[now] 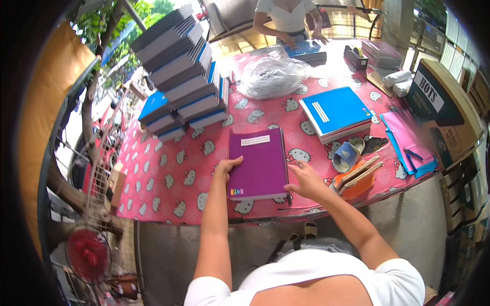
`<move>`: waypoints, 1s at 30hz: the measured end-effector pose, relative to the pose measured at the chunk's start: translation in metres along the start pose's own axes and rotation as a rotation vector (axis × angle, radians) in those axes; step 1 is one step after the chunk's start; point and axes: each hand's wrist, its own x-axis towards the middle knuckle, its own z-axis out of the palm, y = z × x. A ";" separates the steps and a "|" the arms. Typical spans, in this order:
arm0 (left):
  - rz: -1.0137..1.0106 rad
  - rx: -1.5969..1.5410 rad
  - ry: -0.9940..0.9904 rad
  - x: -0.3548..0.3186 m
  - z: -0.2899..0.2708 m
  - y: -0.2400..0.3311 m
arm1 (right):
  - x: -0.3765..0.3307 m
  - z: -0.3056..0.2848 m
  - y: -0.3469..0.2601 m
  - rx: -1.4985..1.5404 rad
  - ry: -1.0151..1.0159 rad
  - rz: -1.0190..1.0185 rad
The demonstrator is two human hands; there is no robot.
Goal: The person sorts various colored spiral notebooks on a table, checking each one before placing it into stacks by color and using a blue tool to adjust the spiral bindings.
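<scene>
A purple notebook (258, 166) with a white label box lies on the pink patterned tablecloth in front of me; page edges along its near side look thick, perhaps a small stack. My left hand (227, 168) grips its left edge, thumb over the cover and the other fingers mostly hidden. Beside the right edge, my right hand (305, 181) has its fingers apart and holds nothing; whether a fingertip touches the edge I cannot tell. Right of it sits a stack of notebooks with a blue cover (336, 111) on top.
Tall notebook piles (178, 66) lean at the far left. Clear plastic wrapping (273, 76) lies behind. At right are a tape roll (345, 157), an orange holder (357, 184), pink and blue sheets (406, 137) and a cardboard box (441, 112). Another person (288, 20) handles notebooks across the table.
</scene>
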 end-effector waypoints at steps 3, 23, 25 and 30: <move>-0.018 0.146 0.062 -0.006 0.004 0.003 | -0.065 -0.087 0.015 -0.149 0.080 -0.160; 0.790 0.814 -0.132 -0.165 0.272 -0.024 | 0.006 -0.158 0.122 -0.211 0.214 -0.384; 0.828 1.054 -0.093 -0.167 0.318 -0.044 | 0.043 -0.156 0.143 -0.223 0.187 -0.422; 0.643 1.594 0.031 -0.132 0.383 -0.095 | 0.096 -0.132 0.169 -0.420 0.025 -0.573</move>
